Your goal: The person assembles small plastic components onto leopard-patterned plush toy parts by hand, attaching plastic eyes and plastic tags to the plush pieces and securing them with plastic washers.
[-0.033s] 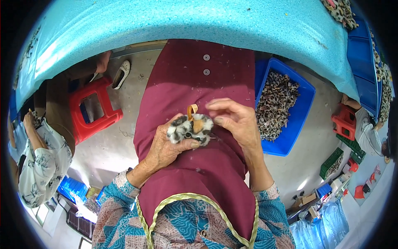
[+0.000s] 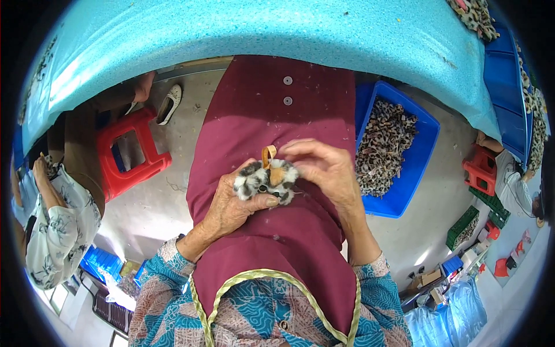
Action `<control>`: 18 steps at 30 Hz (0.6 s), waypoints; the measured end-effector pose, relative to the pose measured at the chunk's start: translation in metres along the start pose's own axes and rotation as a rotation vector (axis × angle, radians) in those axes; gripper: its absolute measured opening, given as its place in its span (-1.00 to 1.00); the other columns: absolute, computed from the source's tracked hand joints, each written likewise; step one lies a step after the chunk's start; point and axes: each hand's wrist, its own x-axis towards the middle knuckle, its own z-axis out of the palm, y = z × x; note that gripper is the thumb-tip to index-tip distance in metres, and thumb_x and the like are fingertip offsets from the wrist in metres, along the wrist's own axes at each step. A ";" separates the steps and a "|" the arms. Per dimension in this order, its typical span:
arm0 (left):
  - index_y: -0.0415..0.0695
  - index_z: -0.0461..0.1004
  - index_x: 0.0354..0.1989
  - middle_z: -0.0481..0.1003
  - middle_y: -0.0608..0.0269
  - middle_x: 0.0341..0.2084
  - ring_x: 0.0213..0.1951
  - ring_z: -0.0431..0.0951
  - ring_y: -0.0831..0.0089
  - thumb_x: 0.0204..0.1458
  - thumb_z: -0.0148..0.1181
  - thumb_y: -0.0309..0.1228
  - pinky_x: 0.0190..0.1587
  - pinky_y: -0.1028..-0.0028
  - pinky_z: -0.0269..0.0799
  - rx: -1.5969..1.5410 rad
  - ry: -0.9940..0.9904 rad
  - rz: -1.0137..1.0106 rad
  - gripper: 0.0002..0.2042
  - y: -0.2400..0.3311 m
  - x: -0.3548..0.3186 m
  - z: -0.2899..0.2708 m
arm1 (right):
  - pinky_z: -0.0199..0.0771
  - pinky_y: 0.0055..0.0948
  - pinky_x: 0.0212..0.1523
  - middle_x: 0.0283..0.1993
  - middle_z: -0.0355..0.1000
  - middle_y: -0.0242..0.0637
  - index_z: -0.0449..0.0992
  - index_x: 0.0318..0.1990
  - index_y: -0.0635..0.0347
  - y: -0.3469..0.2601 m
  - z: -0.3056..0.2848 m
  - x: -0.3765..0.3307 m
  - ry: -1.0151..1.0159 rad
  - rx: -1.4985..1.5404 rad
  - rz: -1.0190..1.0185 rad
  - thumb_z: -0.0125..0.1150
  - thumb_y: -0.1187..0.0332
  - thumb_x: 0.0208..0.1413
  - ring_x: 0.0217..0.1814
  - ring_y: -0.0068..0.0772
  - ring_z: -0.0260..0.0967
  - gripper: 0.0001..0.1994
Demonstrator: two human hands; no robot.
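Above my lap, my left hand [image 2: 226, 202] is closed around a small plush animal head [image 2: 254, 180] in white and dark-grey spotted fur. Its thumb presses along the lower edge of the fur. The plush has a tan patch [image 2: 277, 175], dark eyes and a tan ribbon loop [image 2: 267, 155] standing up from its top. My right hand [image 2: 324, 168] is at the plush's right side, fingers bent and drawn together beside the fur. Its fingertips partly overlap the plush's edge, and whatever they pinch is too small or hidden to make out.
A blue bin [image 2: 425, 156] of spotted plush pieces [image 2: 386, 147] stands on the floor to my right. A turquoise-covered table [image 2: 277, 29] spans the front. At left are a red stool [image 2: 130, 153] and a seated person [image 2: 63, 225]; another red stool [image 2: 481, 169] is far right.
My right hand has shifted slightly left toward the plush, its thumb now less visible. My left hand and the plush stay almost still.
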 end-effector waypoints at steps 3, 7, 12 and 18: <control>-0.22 0.39 -0.16 0.41 0.44 -0.38 -0.32 0.40 0.67 -0.19 0.35 -0.46 -0.24 0.61 0.37 -0.082 -0.027 -0.007 -0.62 -0.001 -0.002 -0.001 | 0.43 -0.62 -0.19 -0.24 0.44 -0.31 0.47 -0.21 0.38 0.009 0.002 -0.004 -0.125 0.090 0.168 0.17 0.60 -0.07 -0.23 -0.56 0.40 -0.79; -0.22 0.37 -0.07 0.48 0.38 -0.29 -0.26 0.44 0.65 -0.13 0.31 -0.48 -0.16 0.60 0.41 -0.173 0.093 0.000 -0.59 -0.001 -0.007 -0.003 | 0.43 -0.58 -0.21 -0.33 0.40 -0.40 0.41 -0.20 0.33 0.014 0.010 -0.016 -0.137 0.126 0.201 0.11 0.63 -0.06 -0.26 -0.62 0.37 -0.79; -0.23 0.37 -0.05 0.49 0.34 -0.26 -0.26 0.46 0.64 -0.12 0.30 -0.49 -0.18 0.60 0.43 -0.171 0.057 0.032 -0.59 0.002 -0.010 -0.007 | 0.42 -0.59 -0.19 -0.32 0.38 -0.39 0.39 -0.20 0.33 0.012 0.024 -0.013 0.007 0.272 0.031 0.14 0.59 -0.03 -0.23 -0.62 0.35 -0.80; -0.23 0.42 -0.18 0.34 0.45 -0.28 -0.21 0.37 0.63 -0.16 0.33 -0.43 -0.14 0.60 0.33 -0.170 -0.073 -0.088 -0.66 0.003 -0.013 -0.015 | 0.40 -0.63 -0.23 -0.30 0.40 -0.36 0.37 -0.21 0.36 0.014 0.020 -0.011 -0.171 0.067 0.119 0.16 0.55 0.00 -0.27 -0.65 0.36 -0.82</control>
